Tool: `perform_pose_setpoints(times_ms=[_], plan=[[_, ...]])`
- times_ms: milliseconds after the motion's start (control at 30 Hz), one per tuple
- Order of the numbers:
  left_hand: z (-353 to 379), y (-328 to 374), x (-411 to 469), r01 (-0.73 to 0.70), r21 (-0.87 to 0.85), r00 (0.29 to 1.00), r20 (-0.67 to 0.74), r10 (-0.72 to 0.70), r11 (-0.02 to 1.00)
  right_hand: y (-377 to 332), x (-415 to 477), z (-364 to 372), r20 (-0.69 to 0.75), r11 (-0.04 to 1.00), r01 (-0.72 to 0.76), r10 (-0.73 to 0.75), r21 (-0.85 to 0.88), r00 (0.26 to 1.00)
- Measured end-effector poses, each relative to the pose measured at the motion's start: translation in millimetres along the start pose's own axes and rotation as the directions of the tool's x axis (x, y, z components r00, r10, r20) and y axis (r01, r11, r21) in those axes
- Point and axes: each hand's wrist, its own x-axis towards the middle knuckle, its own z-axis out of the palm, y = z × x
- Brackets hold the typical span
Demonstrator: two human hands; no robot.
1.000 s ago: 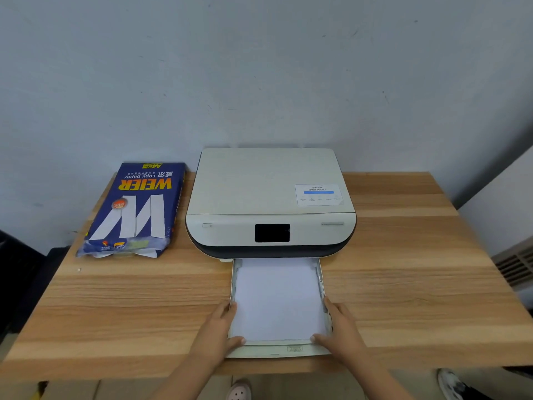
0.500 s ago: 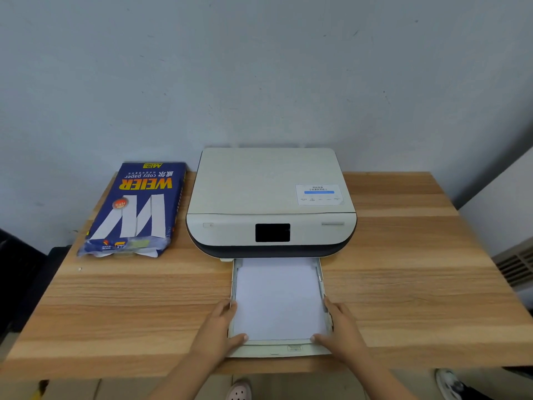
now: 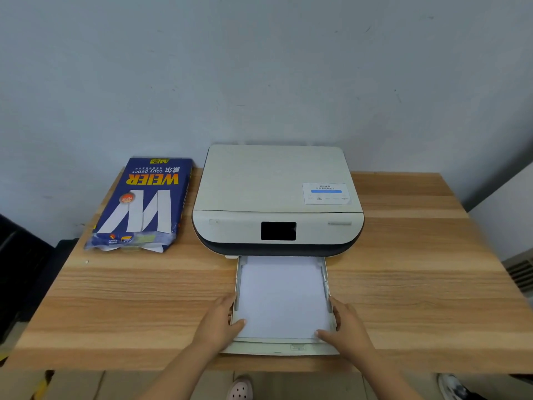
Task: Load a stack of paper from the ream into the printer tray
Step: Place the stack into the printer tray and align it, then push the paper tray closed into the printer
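A beige printer (image 3: 274,183) stands at the back middle of the wooden table (image 3: 418,284). Its tray (image 3: 277,348) is pulled out toward me and holds a flat stack of white paper (image 3: 282,298). My left hand (image 3: 216,324) grips the tray's left side near the front, thumb resting on the paper's near left corner. My right hand (image 3: 349,330) grips the right side the same way, thumb on the near right corner. The blue ream pack (image 3: 141,203) lies left of the printer, its near end torn open.
A grey wall rises directly behind the table. The tray's front rim reaches almost to the table's near edge. Feet in shoes show on the floor below. A dark object sits off the table's left side, and a vent grille is at the far right.
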Motion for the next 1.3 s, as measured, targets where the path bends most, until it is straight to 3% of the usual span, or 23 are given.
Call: perform_pose_setpoints(times_ms=[333,633,800,1100,1300], plan=[[0.1,-2.0,1.6,-0.005,-0.047,1.000,0.002,0.005,0.999,-1.6,-0.9,-5.5,0.052,0.999,-0.028,0.027,0.029,0.998],[-1.2,1.9,20.8,0.109,-0.072,0.987,-0.112,-0.117,0.991,-5.4,21.2,-6.2,-0.059,0.990,-0.095,0.101,0.101,0.993],[-2.8,1.7,29.1,0.133,-0.055,0.984,-0.113,-0.138,0.990,-1.4,34.8,-4.6,-0.085,0.982,-0.156,0.165,0.103,0.983],[-4.2,2.3,32.7,0.128,-0.050,0.986,-0.105,-0.133,0.990,3.0,38.2,-4.4,-0.105,0.993,-0.117,0.118,0.019,0.987],[-6.5,0.4,33.2,0.140,-0.116,0.984,-0.090,-0.151,0.983,1.0,40.2,-6.2,-0.092,0.988,-0.143,0.148,0.056,0.985]])
